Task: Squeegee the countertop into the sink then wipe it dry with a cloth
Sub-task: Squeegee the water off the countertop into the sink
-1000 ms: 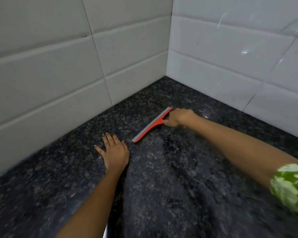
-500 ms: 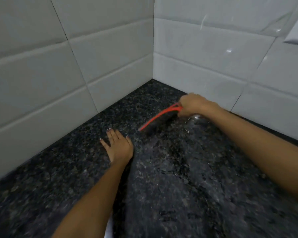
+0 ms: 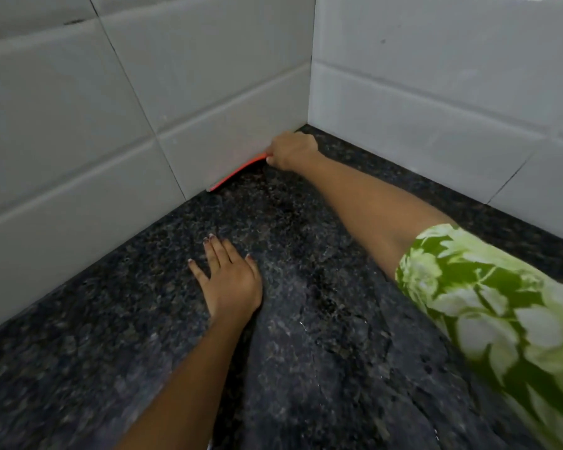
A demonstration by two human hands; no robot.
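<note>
The squeegee (image 3: pixel 238 173) looks like a light plastic tool: a thin red-orange frame that is probably stiff, carrying a strip along its working edge that is likely soft and bendy, though that strip is barely visible here. It should weigh little and need only steady downward pressure; wet plastic may be slippery, so a full wrap around the handle seems the sensible hold, not a pinch on the blade.

That is where the right hand (image 3: pixel 292 151) has it. Its fingers are curled tight around the handle end, which is hidden inside the fist, and the blade sticks out from the hand's left side. The squeegee lies along the foot of the left tiled wall (image 3: pixel 117 131), touching or nearly touching it, just short of the corner where the two walls meet, with its far tip pointing away from the corner along that wall. The blade sits low on the dark speckled countertop (image 3: pixel 322 319), which shows a wet sheen nearer the camera.

The left hand (image 3: pixel 229 277) holds nothing: it rests flat on the countertop, fingers straight and slightly spread, well apart from the wall and the squeegee.
</note>
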